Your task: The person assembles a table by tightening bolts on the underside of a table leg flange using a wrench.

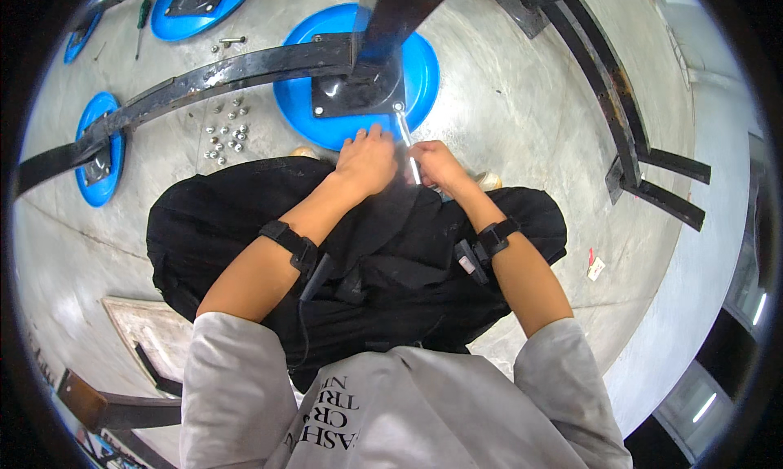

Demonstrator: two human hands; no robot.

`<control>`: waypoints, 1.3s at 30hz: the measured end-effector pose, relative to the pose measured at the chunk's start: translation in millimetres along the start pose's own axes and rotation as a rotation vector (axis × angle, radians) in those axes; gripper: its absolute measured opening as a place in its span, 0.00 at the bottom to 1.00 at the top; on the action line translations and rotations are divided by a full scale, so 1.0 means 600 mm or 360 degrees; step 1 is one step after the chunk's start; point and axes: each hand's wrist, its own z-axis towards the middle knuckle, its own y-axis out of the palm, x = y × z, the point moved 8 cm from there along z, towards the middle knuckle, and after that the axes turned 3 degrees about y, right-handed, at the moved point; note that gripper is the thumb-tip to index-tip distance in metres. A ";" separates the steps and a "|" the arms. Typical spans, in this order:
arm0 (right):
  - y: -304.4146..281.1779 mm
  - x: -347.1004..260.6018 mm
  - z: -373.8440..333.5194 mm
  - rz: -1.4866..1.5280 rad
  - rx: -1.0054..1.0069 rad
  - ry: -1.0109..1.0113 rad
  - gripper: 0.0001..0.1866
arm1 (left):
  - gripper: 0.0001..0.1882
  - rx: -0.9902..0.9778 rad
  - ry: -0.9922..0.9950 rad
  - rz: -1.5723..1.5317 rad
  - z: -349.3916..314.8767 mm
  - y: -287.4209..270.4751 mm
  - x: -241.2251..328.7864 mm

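In front of my knees lies a blue round disc (295,114), with a black metal plate (359,94) on it. A silver wrench (405,134) reaches from a bolt (398,107) at the plate's near right corner back to my right hand (438,165), whose fingers are wrapped round its handle. My left hand (367,161) rests at the disc's near rim, fingers together and pointing away from me; its thumb is hidden. A black curved beam (245,65) runs to the plate, where a dark upright post (400,16) stands.
Several loose bolts and nuts (227,133) lie on the grey floor to the left. Beyond them are a screwdriver (142,19) and more blue discs (102,110). A black metal frame (603,86) stands at the right. A pale board (147,338) lies at the lower left.
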 end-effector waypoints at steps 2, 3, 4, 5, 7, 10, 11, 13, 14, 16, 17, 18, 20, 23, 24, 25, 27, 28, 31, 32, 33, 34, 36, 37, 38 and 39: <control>0.009 -0.006 -0.007 0.0001 0.0044 0.0037 0.11 | 0.15 -0.0045 -0.0022 -0.0024 0.004 0.006 -0.006; 0.005 -0.002 -0.003 -0.0007 0.0047 0.0043 0.11 | 0.15 -0.0105 -0.0030 -0.0034 0.003 0.012 -0.006; 0.004 0.004 0.004 0.0069 -0.0033 0.0045 0.11 | 0.15 -0.0106 -0.0031 -0.0043 0.006 0.012 -0.005; 0.004 0.009 0.008 0.0147 -0.0114 0.0047 0.10 | 0.14 -0.0128 -0.0021 -0.0073 0.010 0.013 -0.003; 0.004 0.001 0.003 0.0084 -0.0124 0.0070 0.10 | 0.13 -0.0152 -0.0026 -0.0109 0.012 0.016 -0.008; 0.003 0.004 0.007 0.0137 -0.0198 0.0151 0.10 | 0.12 -0.0118 -0.0004 -0.0122 0.015 0.017 -0.009; 0.006 0.009 0.010 0.0253 -0.0267 0.0212 0.09 | 0.12 -0.0114 0.0007 -0.0104 0.017 0.018 -0.006; 0.004 0.013 0.017 0.0245 -0.0266 0.0166 0.10 | 0.12 -0.0121 0.0015 -0.0087 0.015 0.022 -0.006; 0.002 0.013 0.020 0.0237 -0.0264 0.0113 0.11 | 0.12 -0.0134 0.0031 -0.0087 0.016 0.024 -0.006; -0.001 0.003 0.012 0.0137 -0.0275 0.0128 0.11 | 0.13 -0.0150 0.0037 -0.0087 0.016 0.024 -0.009; -0.006 0.000 0.008 0.0037 -0.0281 0.0136 0.11 | 0.13 -0.0147 0.0020 -0.0087 0.015 0.022 -0.013; -0.024 0.004 0.013 0.0011 -0.0309 0.0240 0.12 | 0.14 -0.0145 0.0022 -0.0089 0.015 0.020 -0.008; -0.052 -0.014 0.023 -0.0180 -0.0447 0.0213 0.13 | 0.14 -0.0171 0.0002 -0.0078 0.015 0.019 -0.009; -0.105 -0.053 0.053 -0.0737 -0.0429 0.0150 0.16 | 0.15 -0.0188 0.0016 -0.0053 0.020 0.025 -0.007; -0.122 -0.076 0.068 -0.1035 -0.0354 0.0034 0.17 | 0.15 -0.0184 0.0047 -0.0043 0.020 0.027 -0.006; -0.132 -0.104 0.075 -0.1329 -0.0272 -0.0081 0.18 | 0.15 -0.0197 0.0049 -0.0031 0.021 0.028 -0.005; -0.140 -0.152 0.088 -0.1537 -0.0267 -0.0188 0.20 | 0.17 -0.0219 0.0060 -0.0014 0.020 0.028 -0.004; -0.149 -0.171 0.109 -0.1837 -0.0239 -0.0512 0.20 | 0.17 -0.0231 0.0079 -0.0012 0.027 0.034 0.008; -0.106 -0.225 0.098 -0.2213 -0.0137 -0.0728 0.18 | 0.18 -0.0218 0.0095 -0.0007 0.014 0.020 -0.005; -0.111 -0.226 0.099 -0.2202 -0.0140 -0.0724 0.18 | 0.19 -0.0198 0.0123 0.0015 0.013 0.019 -0.001; -0.111 -0.231 0.100 -0.2192 -0.0093 -0.0809 0.17 | 0.19 -0.0181 0.0148 0.0042 0.012 0.016 0.002; -0.112 -0.237 0.101 -0.2182 -0.0046 -0.0895 0.17 | 0.19 -0.0195 0.0144 0.0050 0.013 0.016 0.005; -0.119 -0.238 0.100 -0.2137 -0.0036 -0.0943 0.17 | 0.19 -0.0185 0.0154 0.0080 0.014 0.014 0.008; -0.121 -0.241 0.098 -0.2106 -0.0018 -0.0991 0.17 | 0.19 -0.0195 0.0144 0.0088 0.013 0.014 0.007; -0.121 -0.243 0.100 -0.2093 -0.0029 -0.0999 0.17 | 0.20 -0.0188 0.0154 0.0092 0.013 0.013 0.006; -0.121 -0.246 0.101 -0.2112 -0.0026 -0.1071 0.17 | 0.20 -0.0182 0.0167 0.0091 0.015 0.012 0.010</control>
